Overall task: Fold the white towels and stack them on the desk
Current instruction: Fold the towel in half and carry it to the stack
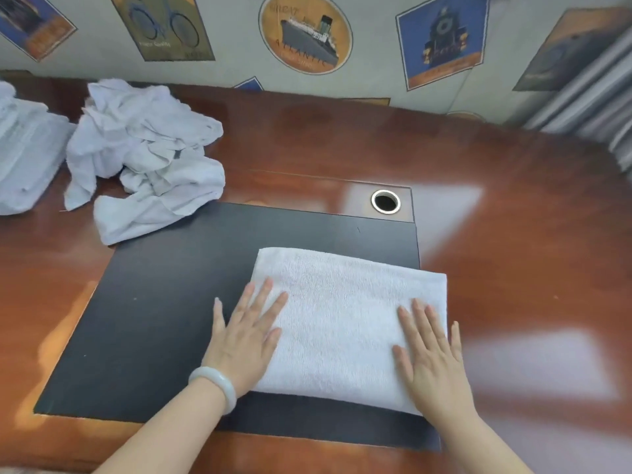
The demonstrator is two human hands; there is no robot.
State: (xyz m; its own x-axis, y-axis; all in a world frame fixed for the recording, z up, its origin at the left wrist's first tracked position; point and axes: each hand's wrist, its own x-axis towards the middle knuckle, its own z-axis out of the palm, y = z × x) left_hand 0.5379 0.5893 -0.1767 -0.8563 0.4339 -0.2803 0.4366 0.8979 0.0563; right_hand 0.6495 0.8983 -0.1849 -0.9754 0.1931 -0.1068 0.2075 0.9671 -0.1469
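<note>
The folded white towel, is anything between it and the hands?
No, nothing visible. The left hand and the right hand both lie flat, fingers straight, right on the folded white terry towel.

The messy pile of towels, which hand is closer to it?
Left. The left hand rests flat on the left edge of the folded towel, on the side toward the messy pile. The right hand rests flat on its right end, farther away.
</note>
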